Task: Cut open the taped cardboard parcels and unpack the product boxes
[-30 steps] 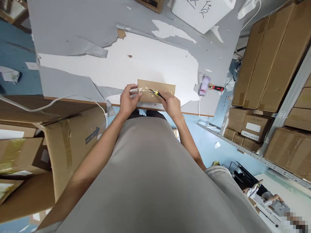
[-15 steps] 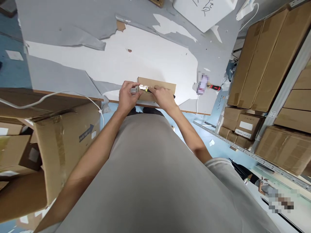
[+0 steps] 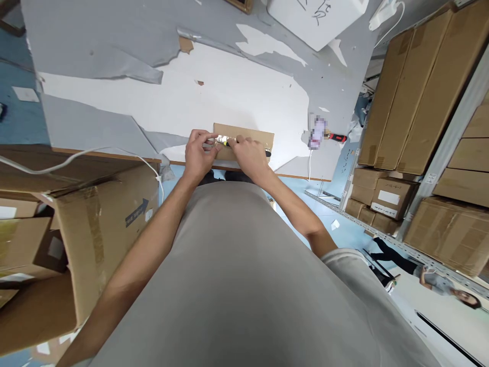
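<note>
A small flat cardboard box (image 3: 255, 137) sealed with shiny clear tape lies at the near edge of the table (image 3: 214, 102). My left hand (image 3: 198, 153) grips its left end, fingers curled over the taped corner. My right hand (image 3: 248, 155) is closed on a yellow-and-black utility knife (image 3: 228, 143), whose tip rests at the box's left end beside my left fingers. The black end of the knife sticks out past my right hand at the box's near right edge.
The table's grey covering is torn, with white patches showing. A white box (image 3: 317, 20) with writing sits at the far edge. A red-handled tool (image 3: 338, 137) lies at the right edge. An open carton (image 3: 99, 224) stands at the left, stacked cartons (image 3: 412, 92) on the right shelves. A person (image 3: 439, 283) is at the lower right.
My right hand has drawn the knife leftward along the box's tape, from mid-box to its left end next to my left fingers. My left hand has stayed on the left end.
</note>
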Tool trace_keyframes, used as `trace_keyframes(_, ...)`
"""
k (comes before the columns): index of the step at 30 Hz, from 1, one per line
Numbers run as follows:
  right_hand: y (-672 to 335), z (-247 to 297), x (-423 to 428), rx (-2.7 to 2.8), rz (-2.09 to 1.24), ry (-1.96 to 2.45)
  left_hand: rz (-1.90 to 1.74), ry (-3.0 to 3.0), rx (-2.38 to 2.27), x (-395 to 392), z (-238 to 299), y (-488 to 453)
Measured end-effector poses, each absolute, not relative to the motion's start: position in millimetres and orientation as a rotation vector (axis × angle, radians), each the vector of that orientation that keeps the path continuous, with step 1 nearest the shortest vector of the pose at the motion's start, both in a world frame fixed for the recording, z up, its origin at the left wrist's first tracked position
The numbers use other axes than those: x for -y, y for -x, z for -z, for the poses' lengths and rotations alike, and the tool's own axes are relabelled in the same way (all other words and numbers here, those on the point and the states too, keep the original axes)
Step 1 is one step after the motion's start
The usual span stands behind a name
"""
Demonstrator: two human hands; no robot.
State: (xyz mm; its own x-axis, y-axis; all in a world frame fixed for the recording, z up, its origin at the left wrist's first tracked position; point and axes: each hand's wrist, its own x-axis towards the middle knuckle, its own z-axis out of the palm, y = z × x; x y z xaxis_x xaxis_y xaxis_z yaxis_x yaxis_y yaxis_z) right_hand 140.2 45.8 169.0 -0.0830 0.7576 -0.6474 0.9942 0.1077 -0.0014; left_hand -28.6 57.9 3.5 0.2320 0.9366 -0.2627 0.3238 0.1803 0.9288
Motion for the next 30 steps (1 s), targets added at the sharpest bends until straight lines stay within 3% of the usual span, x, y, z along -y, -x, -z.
trace_keyframes(7,-137,-162,-42,-1.858,0.57,-1.791,-0.681,-1.347,-1.336,-60,-2,29)
trace_keyframes(18,-211,-189,-23,-1.801,0.608,-1.765,-0.677,-1.359,-1.368,-61,-5,33)
trace_keyframes(30,-176,-151,-43,-1.974,0.747,-1.686,-0.654,-1.374,-1.379,-60,-8,38)
